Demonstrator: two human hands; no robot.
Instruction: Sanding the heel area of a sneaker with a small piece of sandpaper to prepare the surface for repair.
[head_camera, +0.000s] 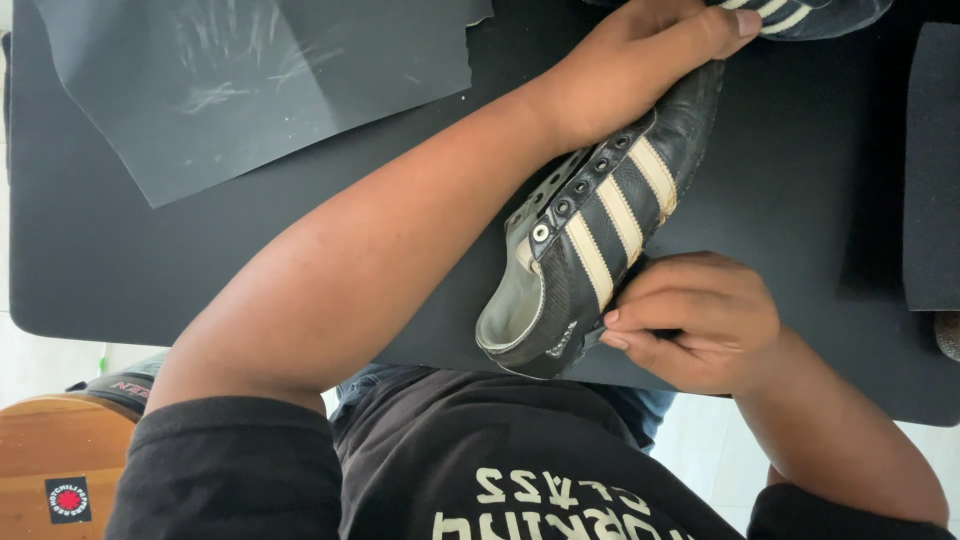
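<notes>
A black leather shoe (600, 215) with three cream stripes and no laces lies on its side on the black table (120, 260), toe pointing away from me. My left hand (640, 60) reaches across and grips the toe end, thumb stretched along the top. My right hand (695, 320) is curled against the side of the shoe near the heel. Its fingertips pinch what looks like a small dark piece (662, 335), mostly hidden by the fingers.
A dark grey sheet (260, 80) with pale scratch marks lies at the table's far left. A second striped shoe (810, 14) pokes in at the top right. A dark block (935, 170) sits at the right edge. A wooden stool (50, 450) stands below left.
</notes>
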